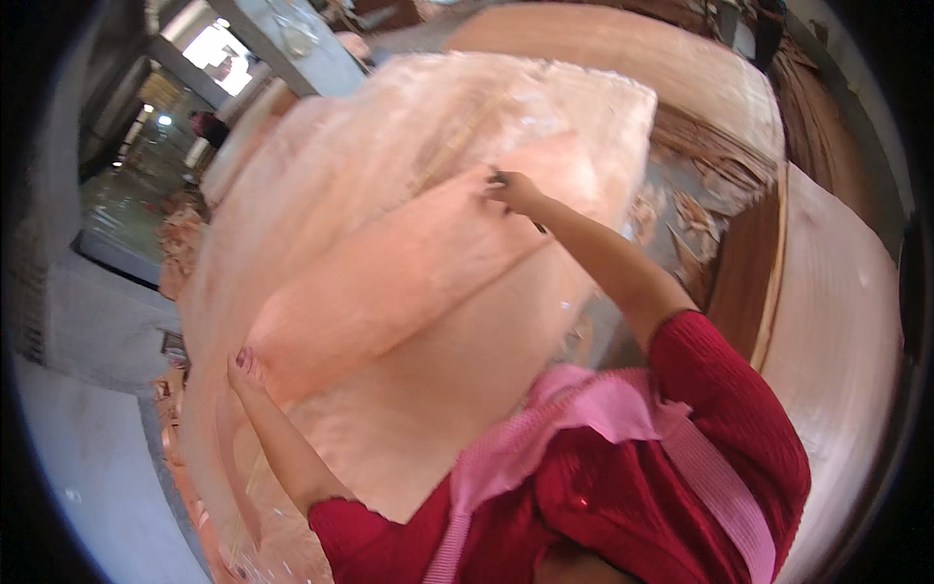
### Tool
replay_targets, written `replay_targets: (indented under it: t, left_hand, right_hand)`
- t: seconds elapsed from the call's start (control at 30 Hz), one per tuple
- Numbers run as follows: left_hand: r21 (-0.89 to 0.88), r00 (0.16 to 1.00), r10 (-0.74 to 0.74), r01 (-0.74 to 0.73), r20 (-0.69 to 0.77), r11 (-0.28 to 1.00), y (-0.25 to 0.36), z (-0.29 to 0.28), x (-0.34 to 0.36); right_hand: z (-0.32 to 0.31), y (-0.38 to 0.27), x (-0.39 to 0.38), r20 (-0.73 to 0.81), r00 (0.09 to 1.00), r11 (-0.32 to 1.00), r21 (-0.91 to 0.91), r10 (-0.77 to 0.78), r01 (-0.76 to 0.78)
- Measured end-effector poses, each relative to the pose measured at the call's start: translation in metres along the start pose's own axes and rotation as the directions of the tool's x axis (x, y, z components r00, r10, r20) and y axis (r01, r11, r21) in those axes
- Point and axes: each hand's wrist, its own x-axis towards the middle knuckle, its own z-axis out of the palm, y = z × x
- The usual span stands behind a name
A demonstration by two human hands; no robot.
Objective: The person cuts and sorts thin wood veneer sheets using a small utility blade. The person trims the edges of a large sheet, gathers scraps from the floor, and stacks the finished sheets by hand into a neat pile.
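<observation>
A long, thin strip of pinkish wood veneer [379,282] spans between my two arms over a broad stack of pale veneer sheets [321,165]. My left hand [245,366] is closed on the strip's near left end. At the opposite end, my right hand [511,193] grips the far corner with bent fingers; a small dark patch shows at its fingertips but is too blurred to name. Along the strip's lower edge runs a dark shadow line, above a smooth sheet [448,360] nearer my body.
Another large veneer stack [623,39] stands at the back, and a further one [842,321] on the right. Torn veneer scraps [691,224] litter the gap between them. A grey pillar [292,44] rises at the far left, with a person [207,127] beyond the stack.
</observation>
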Motion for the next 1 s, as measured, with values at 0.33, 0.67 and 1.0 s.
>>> replay_targets:
  t: [0.33, 0.67, 1.0]
  left_hand:
    - [0.969, 0.997, 0.022, -0.072, 0.069, 0.238, -0.255, 0.163, -0.004]
    - [0.386, 0.424, 0.253, -0.903, 0.869, 0.188, -0.257, 0.428, -0.201]
    - [0.486, 0.478, 0.272, -0.873, 0.835, 0.044, -0.278, 0.511, -0.252]
  right_hand:
    - [-0.132, 0.11, -0.005, 0.483, 0.876, 0.425, -0.796, 0.016, 0.431]
    - [-0.214, 0.13, 0.158, 0.065, 0.989, 0.517, -0.856, 0.133, -0.013]
    - [-0.242, 0.148, 0.236, 0.536, 0.833, 0.459, -0.71, -0.139, 0.534]
